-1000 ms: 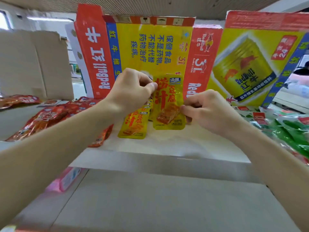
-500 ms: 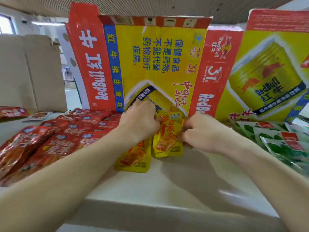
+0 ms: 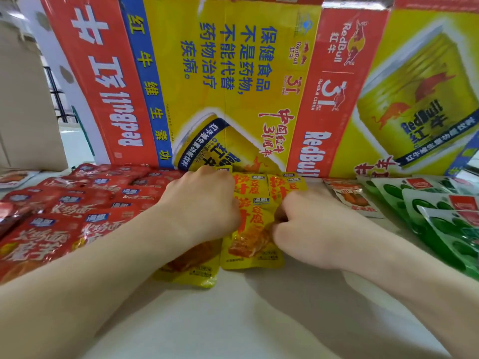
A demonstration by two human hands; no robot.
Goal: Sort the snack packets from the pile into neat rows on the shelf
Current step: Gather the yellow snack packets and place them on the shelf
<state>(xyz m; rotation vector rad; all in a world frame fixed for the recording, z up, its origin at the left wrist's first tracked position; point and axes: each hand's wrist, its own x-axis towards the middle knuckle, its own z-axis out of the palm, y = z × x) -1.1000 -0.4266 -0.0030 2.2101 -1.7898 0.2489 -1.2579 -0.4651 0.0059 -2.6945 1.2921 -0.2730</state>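
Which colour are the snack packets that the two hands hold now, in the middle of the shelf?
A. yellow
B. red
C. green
A: the left hand and the right hand both hold the yellow packets, while the red packets lie to their left and the green packets to their right.

flattened red bull cartons (image 3: pixel 233 86) stand across the back; a plain brown box (image 3: pixel 23 112) fills the left edge.
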